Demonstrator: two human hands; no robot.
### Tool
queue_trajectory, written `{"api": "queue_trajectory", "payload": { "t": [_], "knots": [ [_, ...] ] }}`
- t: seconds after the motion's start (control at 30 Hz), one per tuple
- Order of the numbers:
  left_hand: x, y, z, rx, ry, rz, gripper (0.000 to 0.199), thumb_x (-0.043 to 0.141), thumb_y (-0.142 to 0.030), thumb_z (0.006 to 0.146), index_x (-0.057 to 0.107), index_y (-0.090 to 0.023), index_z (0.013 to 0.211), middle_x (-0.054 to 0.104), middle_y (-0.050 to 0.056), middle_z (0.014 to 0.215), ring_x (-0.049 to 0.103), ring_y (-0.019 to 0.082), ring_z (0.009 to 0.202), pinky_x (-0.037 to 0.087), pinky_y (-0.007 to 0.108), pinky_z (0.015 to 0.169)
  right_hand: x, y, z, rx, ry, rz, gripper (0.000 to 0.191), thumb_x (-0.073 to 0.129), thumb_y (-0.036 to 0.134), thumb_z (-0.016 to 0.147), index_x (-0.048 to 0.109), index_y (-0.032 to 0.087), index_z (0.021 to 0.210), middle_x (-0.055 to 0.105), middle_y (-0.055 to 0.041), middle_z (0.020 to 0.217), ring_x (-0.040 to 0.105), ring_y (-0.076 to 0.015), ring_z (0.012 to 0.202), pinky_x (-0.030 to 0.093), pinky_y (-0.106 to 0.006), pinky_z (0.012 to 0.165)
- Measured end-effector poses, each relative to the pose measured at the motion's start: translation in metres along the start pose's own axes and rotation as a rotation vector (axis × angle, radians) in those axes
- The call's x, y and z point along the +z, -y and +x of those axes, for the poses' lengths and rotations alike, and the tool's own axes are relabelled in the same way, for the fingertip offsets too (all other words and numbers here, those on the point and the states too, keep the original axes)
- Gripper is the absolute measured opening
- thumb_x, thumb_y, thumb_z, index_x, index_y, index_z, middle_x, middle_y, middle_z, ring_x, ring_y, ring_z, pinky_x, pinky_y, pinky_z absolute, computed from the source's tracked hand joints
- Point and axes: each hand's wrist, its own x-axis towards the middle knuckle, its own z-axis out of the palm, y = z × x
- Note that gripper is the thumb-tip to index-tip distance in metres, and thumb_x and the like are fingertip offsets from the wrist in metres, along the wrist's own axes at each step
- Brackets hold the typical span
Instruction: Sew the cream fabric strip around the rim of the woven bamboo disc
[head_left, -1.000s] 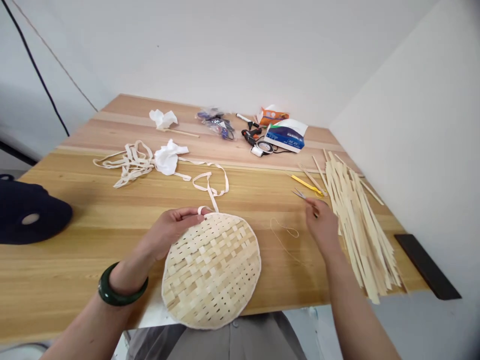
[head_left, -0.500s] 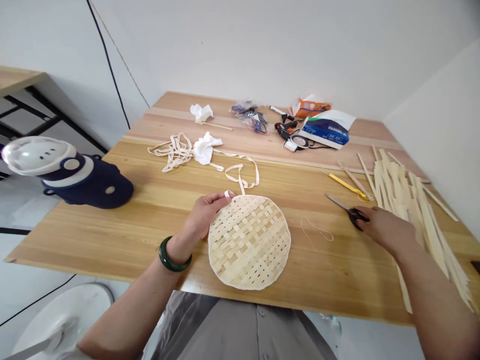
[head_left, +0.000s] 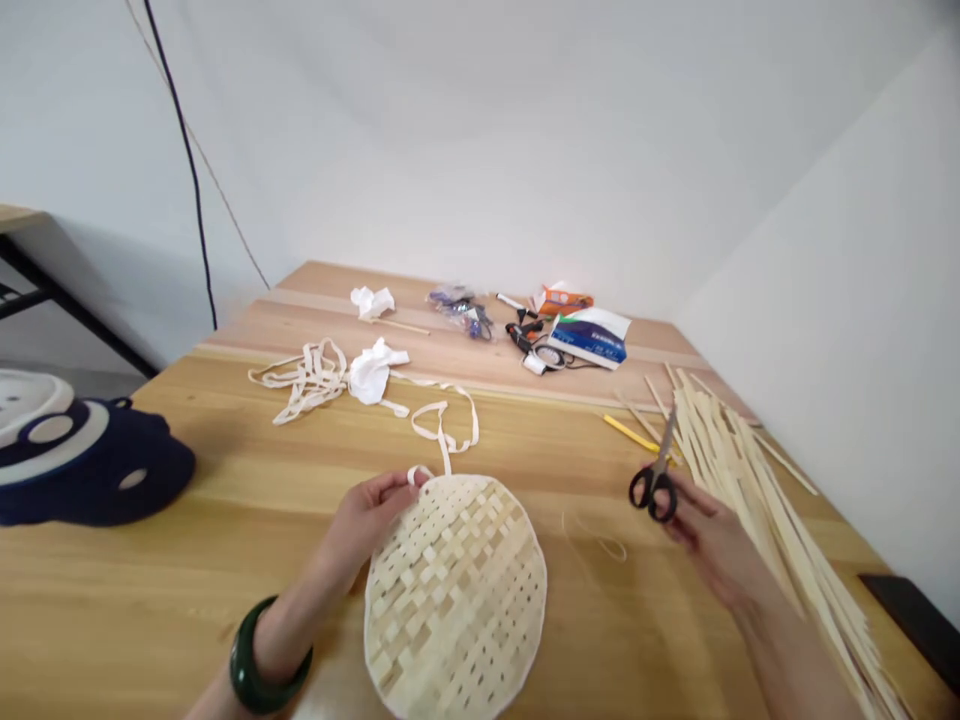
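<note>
A round woven bamboo disc (head_left: 457, 600) with a pale bound edge lies in front of me. My left hand (head_left: 379, 510), a green bangle on its wrist, pinches the disc's upper left edge and the end of a cream ribbon (head_left: 448, 450). That ribbon runs from the disc's top edge back in loops over the table. At the right, my right hand (head_left: 701, 520) holds black-handled scissors (head_left: 655, 485) by the handles, blades pointing up and away. A thin loose thread (head_left: 600, 542) lies between disc and scissors.
Bamboo strips (head_left: 742, 450) spread along the right, beside a yellow strip (head_left: 630, 432). Crumpled tissue (head_left: 371, 372) and bundled ribbon (head_left: 307, 378) lie at back left. Behind are a tissue pack (head_left: 589, 340), glue gun (head_left: 523, 330) and bagged items (head_left: 463, 312). A navy plush-like object (head_left: 142, 465) stands left.
My right hand has lifted the scissors off the table and their blades now point upward. The view has tilted up and shifted right. My left hand keeps its grip at the disc's edge.
</note>
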Motion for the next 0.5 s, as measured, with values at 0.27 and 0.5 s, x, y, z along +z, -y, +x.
{"api": "queue_trajectory", "payload": {
  "t": [0.27, 0.5],
  "knots": [
    [-0.010, -0.024, -0.009, 0.281, -0.404, 0.768, 0.025, 0.059, -0.044, 0.081, 0.073, -0.024, 0.080, 0.074, 0.006, 0.074, 0.066, 0.025, 0.068, 0.042, 0.030, 0.065, 0.072, -0.033, -0.014, -0.201, 0.161, -0.397, 0.035, 0.064, 0.047, 0.076, 0.074, 0.024, 0.101, 0.071, -0.0044, 0.078, 0.060, -0.0205, 0.064, 0.046, -0.033, 0.061],
    [0.013, -0.017, -0.018, 0.474, -0.197, 0.576, 0.020, 0.057, -0.035, 0.085, 0.055, -0.022, 0.071, 0.064, 0.001, 0.071, 0.062, 0.020, 0.071, 0.047, 0.029, 0.070, 0.104, -0.015, -0.002, -0.428, 0.116, -1.018, 0.025, 0.049, 0.021, 0.082, 0.073, 0.022, 0.092, 0.073, -0.0118, 0.095, 0.068, -0.0305, 0.093, 0.050, -0.038, 0.074]
  ]
}}
